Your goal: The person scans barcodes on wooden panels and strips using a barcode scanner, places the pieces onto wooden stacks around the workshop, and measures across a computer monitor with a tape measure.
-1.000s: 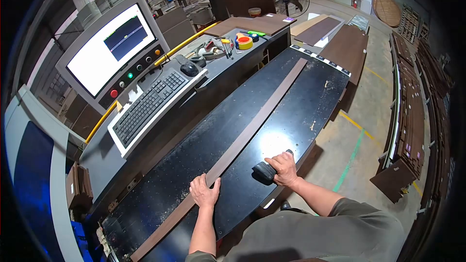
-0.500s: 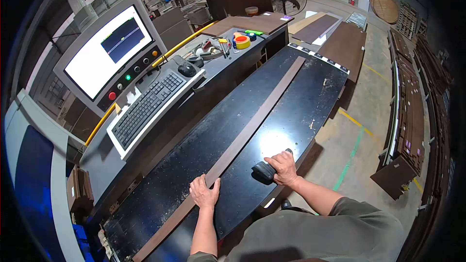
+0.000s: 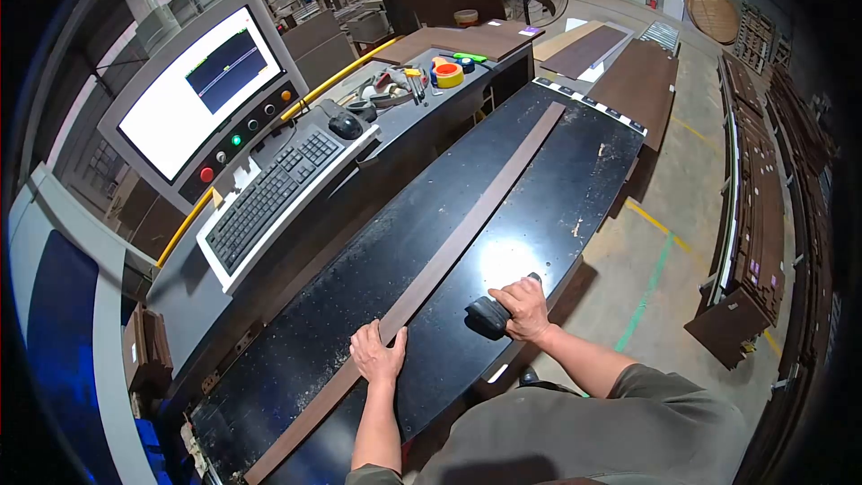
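A long, narrow brown wood-look strip [image 3: 462, 241] lies lengthwise on the black tabletop [image 3: 409, 233]. My left hand [image 3: 377, 352] straddles its near part, fingers along the left edge and thumb at the right edge. To the right, my right hand [image 3: 524, 307] is wrapped round a black handheld barcode scanner [image 3: 488, 316], held low over the table with its thick head pointing left. The scanner's handle is mostly hidden by my fingers.
Left of the table stand a monitor [image 3: 202, 94], a keyboard [image 3: 274, 198] and a mouse [image 3: 345, 126]. Tape rolls [image 3: 447, 74] and hand tools lie on the side bench. Brown panels [image 3: 628, 81] extend beyond the far end. Stacked boards [image 3: 752, 207] line the right side.
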A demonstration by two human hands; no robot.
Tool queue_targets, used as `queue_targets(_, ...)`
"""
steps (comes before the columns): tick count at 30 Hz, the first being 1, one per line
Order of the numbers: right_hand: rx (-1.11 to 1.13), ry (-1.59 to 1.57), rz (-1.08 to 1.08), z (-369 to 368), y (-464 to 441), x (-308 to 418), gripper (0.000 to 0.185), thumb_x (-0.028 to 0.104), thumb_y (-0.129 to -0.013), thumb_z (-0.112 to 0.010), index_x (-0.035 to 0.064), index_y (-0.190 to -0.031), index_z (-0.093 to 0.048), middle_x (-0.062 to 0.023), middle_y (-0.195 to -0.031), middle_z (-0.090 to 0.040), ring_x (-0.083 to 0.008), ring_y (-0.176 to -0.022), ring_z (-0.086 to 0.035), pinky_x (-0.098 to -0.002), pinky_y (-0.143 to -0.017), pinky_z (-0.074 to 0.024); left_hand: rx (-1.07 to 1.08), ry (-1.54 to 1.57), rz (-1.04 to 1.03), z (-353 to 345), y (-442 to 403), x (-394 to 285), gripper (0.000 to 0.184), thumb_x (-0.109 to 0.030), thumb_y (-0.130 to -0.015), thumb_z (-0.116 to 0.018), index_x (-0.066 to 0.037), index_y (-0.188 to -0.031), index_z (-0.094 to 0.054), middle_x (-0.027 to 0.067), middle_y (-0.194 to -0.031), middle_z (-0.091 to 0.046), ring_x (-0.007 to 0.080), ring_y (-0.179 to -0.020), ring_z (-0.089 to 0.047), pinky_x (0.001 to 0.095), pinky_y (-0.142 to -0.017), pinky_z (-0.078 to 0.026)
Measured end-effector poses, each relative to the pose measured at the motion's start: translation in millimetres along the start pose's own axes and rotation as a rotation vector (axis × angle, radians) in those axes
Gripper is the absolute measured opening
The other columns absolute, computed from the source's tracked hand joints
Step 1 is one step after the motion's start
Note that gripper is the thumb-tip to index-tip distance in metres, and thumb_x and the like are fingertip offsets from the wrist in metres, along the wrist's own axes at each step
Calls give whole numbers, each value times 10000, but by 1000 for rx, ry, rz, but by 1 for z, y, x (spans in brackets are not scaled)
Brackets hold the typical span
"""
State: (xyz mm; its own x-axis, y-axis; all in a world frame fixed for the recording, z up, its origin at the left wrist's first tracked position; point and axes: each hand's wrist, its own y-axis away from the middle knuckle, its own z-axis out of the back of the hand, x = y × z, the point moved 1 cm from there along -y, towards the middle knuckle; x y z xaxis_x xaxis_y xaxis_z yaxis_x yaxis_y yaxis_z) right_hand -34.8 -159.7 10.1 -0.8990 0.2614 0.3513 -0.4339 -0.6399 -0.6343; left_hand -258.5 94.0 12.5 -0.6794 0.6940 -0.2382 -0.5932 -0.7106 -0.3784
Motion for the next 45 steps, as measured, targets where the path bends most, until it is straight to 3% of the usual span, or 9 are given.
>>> queue_targets(45, -6, 13, 10, 2, -3, 2, 486, 75, -664, -707, 131, -1146, -731, -34, -923, -664, -239, -917, -647, -422, -929, -433, 30, 11, 13, 1, 0, 0, 626, -527, -811, -806, -93, -1247, -693, 82, -1222, -637, 288, -1195, -565, 452, -1046, -441)
